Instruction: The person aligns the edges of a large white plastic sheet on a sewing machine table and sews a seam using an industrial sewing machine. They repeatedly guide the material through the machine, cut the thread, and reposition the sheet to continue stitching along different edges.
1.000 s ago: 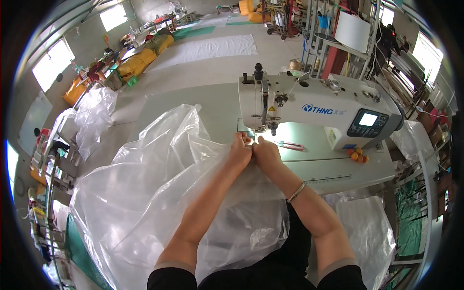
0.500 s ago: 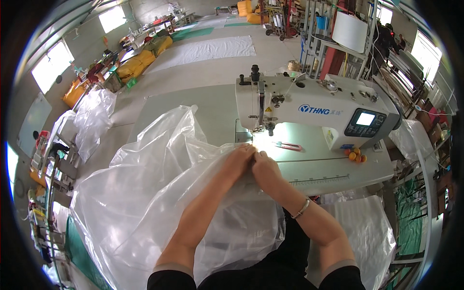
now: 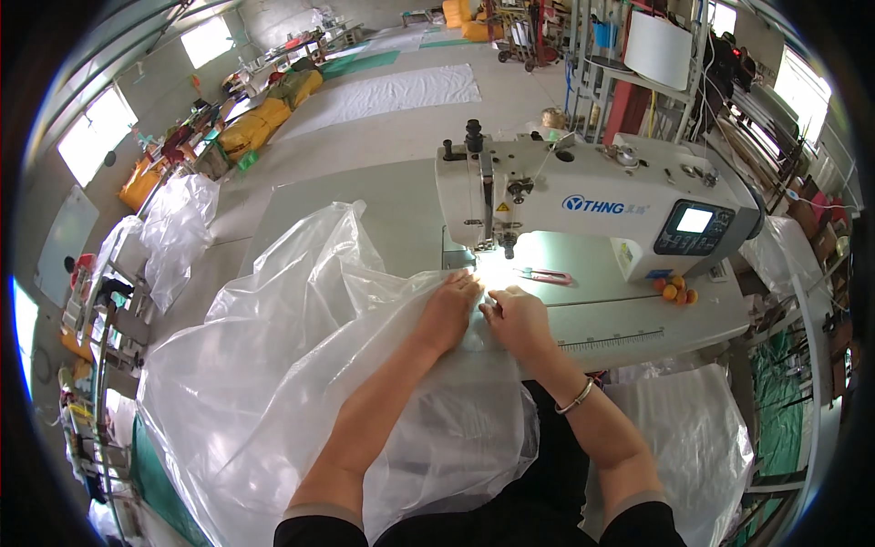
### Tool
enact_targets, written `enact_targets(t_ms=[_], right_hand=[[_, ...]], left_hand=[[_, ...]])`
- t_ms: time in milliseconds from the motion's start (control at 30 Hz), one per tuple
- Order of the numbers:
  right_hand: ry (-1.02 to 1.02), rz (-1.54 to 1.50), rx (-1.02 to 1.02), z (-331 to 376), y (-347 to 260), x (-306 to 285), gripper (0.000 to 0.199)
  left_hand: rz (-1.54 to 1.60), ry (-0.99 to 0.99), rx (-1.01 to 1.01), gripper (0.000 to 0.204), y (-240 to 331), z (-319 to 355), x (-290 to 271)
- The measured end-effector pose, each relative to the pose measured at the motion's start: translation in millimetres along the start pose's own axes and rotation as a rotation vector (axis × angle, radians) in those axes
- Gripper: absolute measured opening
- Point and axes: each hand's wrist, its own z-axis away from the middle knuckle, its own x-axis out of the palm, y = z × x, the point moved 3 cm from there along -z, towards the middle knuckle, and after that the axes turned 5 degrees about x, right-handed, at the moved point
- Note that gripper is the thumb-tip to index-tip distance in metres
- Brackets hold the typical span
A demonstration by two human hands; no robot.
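Note:
A large sheet of clear plastic film (image 3: 301, 356) spreads over the left of the sewing table and hangs down across my lap. My left hand (image 3: 449, 312) lies on its edge just in front of the needle, fingers together and closed on the film. Close beside it on the right, my right hand (image 3: 518, 319) is curled, with thumb and forefinger pinched at the film's edge. The white sewing machine (image 3: 583, 196) stands beyond both hands, its lamp glaring over the needle area. That glare hides the exact edge at the fingertips.
Red-handled thread snips (image 3: 547, 276) lie on the table right of the needle. Several small orange fruits (image 3: 674, 291) sit by the machine's base. More plastic film (image 3: 684, 438) hangs at lower right. A white thread cone (image 3: 658, 56) stands on a rack behind.
My right hand has shifted slightly right, leaving a small gap from the left hand. My left hand stays almost in place on the film. The view has tilted a little.

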Motion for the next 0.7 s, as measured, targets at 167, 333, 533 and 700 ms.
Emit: enact_targets(t_ms=[167,333,533,700], right_hand=[[0.086,0.104,-0.032,3.4,-3.0,5.6,0.014],[0.062,0.184,-0.033,7.2,-10.6,11.2,0.011],[-0.006,0.263,-0.004,3.4,-15.1,20.2,0.009],[0.010,0.263,-0.011,1.2,-15.2,28.8,0.007]], left_hand=[[0.032,0.022,0.016,0.031,3.3,-3.3,-5.1],[-0.017,0.056,0.072,0.024,2.8,-5.3,-6.9],[0.070,0.093,0.038,0.018,4.7,-8.7,-13.3],[0.113,0.096,0.002,0.014,1.8,-11.4,-18.0]])
